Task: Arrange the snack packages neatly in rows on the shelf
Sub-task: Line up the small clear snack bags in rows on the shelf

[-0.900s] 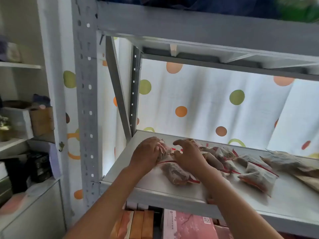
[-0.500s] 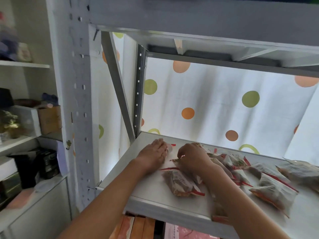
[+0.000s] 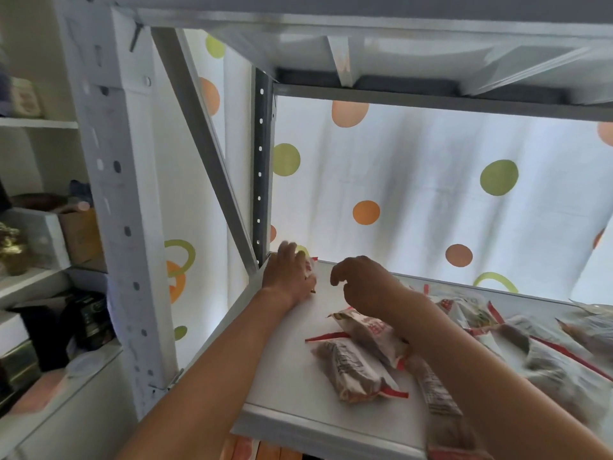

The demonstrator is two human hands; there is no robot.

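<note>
Several clear snack packages with red edges lie on the white shelf. My left hand rests over one small snack package in the shelf's far left corner, fingers covering most of it. My right hand hovers just to the right, fingers curled apart and holding nothing. Below that hand two packages overlap: one tilted across another near the front edge. A further package lies partly under my right forearm. More packages are scattered to the right.
A grey metal upright and a diagonal brace stand at the shelf's left end. The upper shelf's underside hangs overhead. A dotted white curtain closes the back. A side unit with boxes stands to the left.
My left hand has slid a package toward the far left corner of the shelf. My right hand has lifted off the pile and opened. The camera has moved closer and tilted up.
</note>
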